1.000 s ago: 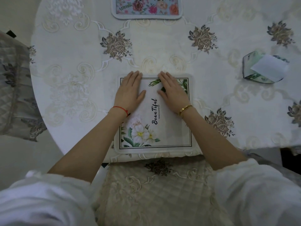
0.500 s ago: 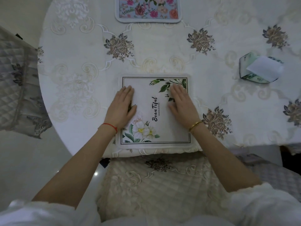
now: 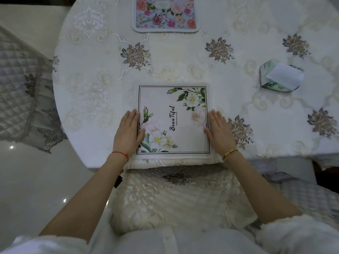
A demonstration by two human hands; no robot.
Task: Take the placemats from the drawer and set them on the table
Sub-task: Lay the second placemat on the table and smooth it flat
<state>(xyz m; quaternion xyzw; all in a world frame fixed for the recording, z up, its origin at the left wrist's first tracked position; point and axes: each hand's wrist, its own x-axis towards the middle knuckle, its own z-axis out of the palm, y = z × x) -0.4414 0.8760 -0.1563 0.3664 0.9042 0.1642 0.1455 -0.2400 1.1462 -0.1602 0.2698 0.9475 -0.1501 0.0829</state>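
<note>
Head view shows my left hand (image 3: 128, 132) and right hand (image 3: 219, 132) lying flat, fingers straight and together, pressing the side edges of the white placemat (image 3: 174, 120) between them. I should smooth outward evenly, keeping it square to the table (image 3: 110, 74) edge near my wrists.

Home dining area — round table (image 3: 110, 57) under embroidered floral tablecloth (image 3: 216, 50). Quilted, lace-trimmed chair cover (image 3: 176, 197) tucked in at near edge; second covered chair (image 3: 16, 85) at left. Floral placemats (image 3: 173, 120) laid at opposite places, tissue pack (image 3: 281, 77) to right. Glossy pale tiled floor (image 3: 36, 180) catches ceiling lights — domestic furnishing throughout.
</note>
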